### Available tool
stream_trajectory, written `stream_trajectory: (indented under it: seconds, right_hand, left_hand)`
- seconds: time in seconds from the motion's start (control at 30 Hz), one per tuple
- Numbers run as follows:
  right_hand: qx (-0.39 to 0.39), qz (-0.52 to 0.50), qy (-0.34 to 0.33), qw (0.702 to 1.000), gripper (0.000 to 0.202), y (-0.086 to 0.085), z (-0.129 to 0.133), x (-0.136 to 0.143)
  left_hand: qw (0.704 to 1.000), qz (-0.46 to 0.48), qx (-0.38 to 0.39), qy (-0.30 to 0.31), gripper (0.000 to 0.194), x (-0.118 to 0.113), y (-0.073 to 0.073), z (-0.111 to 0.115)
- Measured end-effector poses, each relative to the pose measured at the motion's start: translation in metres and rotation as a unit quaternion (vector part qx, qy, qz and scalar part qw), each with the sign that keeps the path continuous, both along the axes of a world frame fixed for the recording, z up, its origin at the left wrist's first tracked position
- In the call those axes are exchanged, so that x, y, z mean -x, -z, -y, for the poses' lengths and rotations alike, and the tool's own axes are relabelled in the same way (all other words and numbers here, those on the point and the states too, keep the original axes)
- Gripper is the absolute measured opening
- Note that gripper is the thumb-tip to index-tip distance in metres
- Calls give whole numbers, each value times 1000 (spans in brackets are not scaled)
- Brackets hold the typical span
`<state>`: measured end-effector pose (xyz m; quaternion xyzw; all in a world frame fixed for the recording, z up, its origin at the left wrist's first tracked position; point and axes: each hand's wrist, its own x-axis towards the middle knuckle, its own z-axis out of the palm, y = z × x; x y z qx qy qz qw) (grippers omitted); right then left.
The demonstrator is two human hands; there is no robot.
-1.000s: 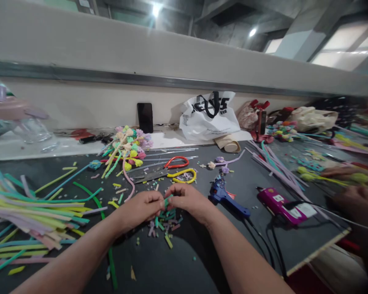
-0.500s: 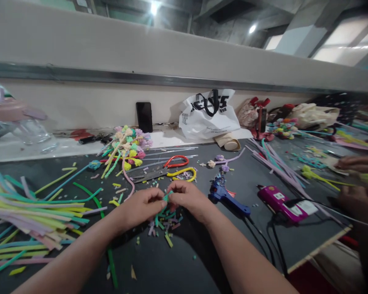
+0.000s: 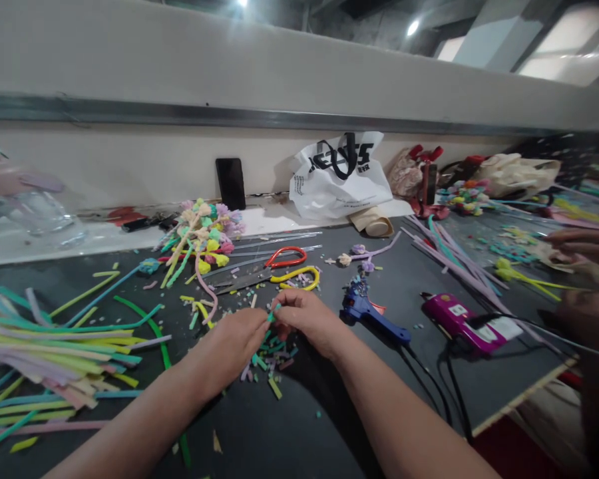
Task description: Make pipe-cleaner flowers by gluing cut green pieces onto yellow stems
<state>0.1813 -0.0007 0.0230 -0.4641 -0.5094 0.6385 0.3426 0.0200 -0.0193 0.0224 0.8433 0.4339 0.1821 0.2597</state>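
Note:
Over the dark table, my left hand (image 3: 233,338) and my right hand (image 3: 305,320) meet at the fingertips. Both pinch a small teal piece of fuzzy pipe cleaner (image 3: 273,314), mostly covered by the fingers. Below them lies a heap of short pipe cleaner clippings (image 3: 274,359) in teal, lilac and yellow. Just beyond my fingers rest scissors (image 3: 264,274) with one red and one yellow handle loop, blades pointing left. A blue glue gun (image 3: 377,319) lies to the right of my right hand, its tip area crusted with bits.
Loose pipe cleaners (image 3: 60,362) cover the left side. Behind are a pipe cleaner flower bunch (image 3: 207,233), a phone (image 3: 230,183) and a white bag (image 3: 339,183). A magenta device (image 3: 472,322) with cables lies right. Another person's hands (image 3: 586,246) work at the far right.
My left hand has rolled so its back faces up more, its fingers closer together. My right hand stays nearly in place. The whole view has shifted slightly.

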Motion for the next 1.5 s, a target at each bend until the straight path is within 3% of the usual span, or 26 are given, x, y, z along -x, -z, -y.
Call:
stream_trajectory:
  seconds: [0.2, 0.33, 0.47, 0.83, 1.13, 1.33, 1.43, 1.5]
  right_hand:
    - [11, -67, -21, 997, 10, -1, 0, -7]
    - [-18, -152, -39, 988, 20, -8, 2, -12]
    - [-60, -161, -65, 983, 27, -11, 5, -13]
    - [-61, -178, -41, 981, 19, -2, 4, -8]
    - [-58, -210, -21, 976, 31, -6, 7, -5]
    - [-133, -67, -17, 989, 24, -6, 4, -6]
    - [-148, -8, -1, 989, 24, -3, -3, -4]
    - [-151, 4, 1, 988, 24, -4, -6, -3]
  left_hand:
    - [993, 89, 79, -19, 31, -2, -8, -1]
    - [955, 204, 207, -68, 33, 0, -13, 0]
    - [933, 242, 261, -54, 35, -1, -15, 2]
    - [937, 236, 253, -58, 37, 0, -12, 1]
    - [955, 217, 196, -45, 33, 1, -21, -1]
    - [991, 118, 34, -58, 29, 1, -29, 0]
    - [993, 96, 45, -55, 25, 4, -30, -6]
    - [986, 91, 130, -55, 21, 7, -33, -10]
